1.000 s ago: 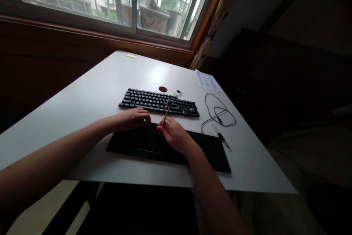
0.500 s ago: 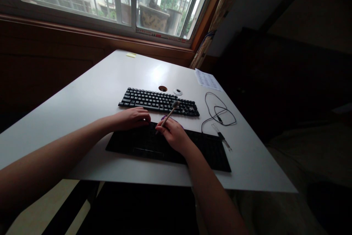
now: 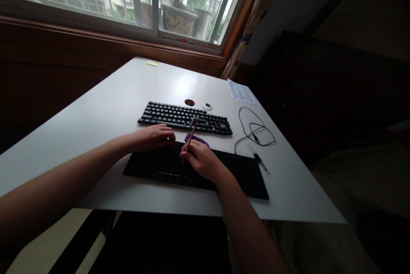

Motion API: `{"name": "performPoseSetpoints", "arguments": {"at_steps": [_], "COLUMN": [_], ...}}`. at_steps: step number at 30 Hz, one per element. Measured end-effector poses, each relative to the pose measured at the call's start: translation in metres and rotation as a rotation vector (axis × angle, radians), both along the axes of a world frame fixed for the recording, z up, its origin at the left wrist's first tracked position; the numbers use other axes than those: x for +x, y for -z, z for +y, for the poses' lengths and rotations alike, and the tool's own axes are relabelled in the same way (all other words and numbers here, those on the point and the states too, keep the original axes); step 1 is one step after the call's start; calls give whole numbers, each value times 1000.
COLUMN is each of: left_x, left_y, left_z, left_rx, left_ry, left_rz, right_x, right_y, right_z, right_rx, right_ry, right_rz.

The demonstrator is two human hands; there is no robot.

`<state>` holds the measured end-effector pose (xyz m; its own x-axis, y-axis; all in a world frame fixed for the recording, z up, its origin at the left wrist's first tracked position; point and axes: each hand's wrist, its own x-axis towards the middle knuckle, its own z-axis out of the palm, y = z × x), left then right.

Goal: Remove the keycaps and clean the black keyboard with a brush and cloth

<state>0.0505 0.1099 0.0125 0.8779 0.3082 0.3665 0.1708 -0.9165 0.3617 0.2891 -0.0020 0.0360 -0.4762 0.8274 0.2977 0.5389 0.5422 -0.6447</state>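
Note:
A black keyboard (image 3: pixel 141 167) lies near the front of the white table, too dark for its keys to show well. My left hand (image 3: pixel 156 136) rests at its back left edge, fingers bent over the edge and gripping it. In my right hand (image 3: pixel 198 156) is a toothbrush (image 3: pixel 191 135), pinched like a pen above the keyboard's middle. Its dark bristled head points up and its handle end points down at the keyboard; whether it touches cannot be made out. A purple cloth (image 3: pixel 199 139) shows just behind my right hand.
Black keycaps (image 3: pixel 179 116) lie in keyboard layout behind. To the right are a looped black cable (image 3: pixel 256 126) and a small wire keycap puller (image 3: pixel 258 158). A round hole (image 3: pixel 189 103), a white ring (image 3: pixel 207 107), printed paper (image 3: pixel 241 92) and a yellow note (image 3: pixel 152 63) are farther back.
My right hand has tilted the toothbrush more upright, its head swinging left and its lower end moving slightly toward me. More of the purple cloth shows. My left hand has stayed put.

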Motion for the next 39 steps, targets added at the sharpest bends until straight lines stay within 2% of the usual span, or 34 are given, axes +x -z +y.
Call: {"name": "performPoseSetpoints", "arguments": {"at_steps": [4, 8, 11, 17, 22, 39], "left_x": [0, 0, 0, 0, 2, 2], "left_y": [-1, -2, -1, 2, -2, -4], "left_z": [-1, 0, 0, 1, -2, -3], "left_rx": [-1, 1, 1, 10, 13, -9], "left_ry": [1, -3, -8, -9, -21, -22], "left_rz": [2, 27, 35, 27, 38, 38], "right_x": [5, 11, 12, 3, -3, -1], "right_y": [-1, -1, -1, 4, 4, 7], "right_z": [0, 1, 2, 2, 1, 6], "right_rx": [25, 103, 148, 177, 170, 118], "right_ry": [19, 153, 208, 136, 116, 44], "right_rz": [90, 204, 198, 64, -48, 26]}}
